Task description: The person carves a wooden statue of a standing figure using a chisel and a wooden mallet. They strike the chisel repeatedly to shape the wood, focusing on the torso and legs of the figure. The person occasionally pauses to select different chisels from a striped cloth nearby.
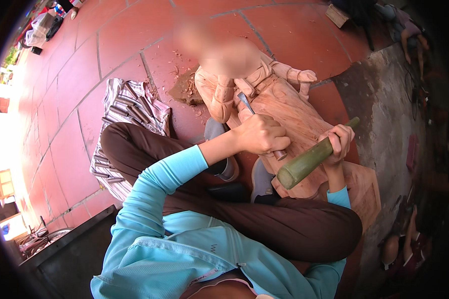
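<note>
from 9 o'clock round to 1 o'clock spreads the red tiled floor (70,99). on it, from noon down to nearly 4 o'clock, lies the wooden figure (292,107), its head end blurred. at 10 o'clock the striped cloth (115,92) is laid beside the left knee (118,138). just past 3 o'clock, above the figure, slants the green club (307,163), thick end toward 8 o'clock, thin end toward 2. at 3 o'clock the right hand (337,142) has its fingers wrapped round the thinner half. at 2 o'clock the left hand (262,133) grips the chisel (246,103) by its handle, fingers closed; the blade points toward 11 o'clock over the figure's front, and i cannot tell whether it touches. at 11 o'clock, close to the figure's shoulder, sits the brown block (176,93). dark-handled tools (145,106) lie on the cloth; shavings (191,87) lie on and around the block.
</note>
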The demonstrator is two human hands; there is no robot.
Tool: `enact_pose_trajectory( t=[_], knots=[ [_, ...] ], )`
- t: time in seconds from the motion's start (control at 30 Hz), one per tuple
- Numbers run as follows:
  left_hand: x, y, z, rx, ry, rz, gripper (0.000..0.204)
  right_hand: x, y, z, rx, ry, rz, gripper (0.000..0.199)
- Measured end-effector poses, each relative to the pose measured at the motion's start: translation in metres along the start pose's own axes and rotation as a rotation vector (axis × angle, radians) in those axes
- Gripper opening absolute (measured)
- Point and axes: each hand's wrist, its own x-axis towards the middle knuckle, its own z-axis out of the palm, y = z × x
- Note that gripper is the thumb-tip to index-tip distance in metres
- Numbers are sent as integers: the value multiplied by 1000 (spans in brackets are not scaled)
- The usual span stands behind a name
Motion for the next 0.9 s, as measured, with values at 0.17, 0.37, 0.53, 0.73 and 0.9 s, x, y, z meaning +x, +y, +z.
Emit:
enact_pose_trajectory(
  t=[0.17,0.37,0.53,0.73,0.9],
  knots=[
    [-4,-4,1,22,35,44,25,5,-4,-2,35,3,1,49],
    [-3,-7,-1,54,179,127,26,2,-4,-6,57,24,-22,53],
    [-1,-9,11,65,239,132,39,-5,-4,-7,66,35,-6,52],
    [4,-22,-2,91,237,36,36,0,-6,-9,102,62,-2,49],
    [24,-13,-1,240,533,-177,35,-5,-6,-11,93,28,-12,49]
  ],
)
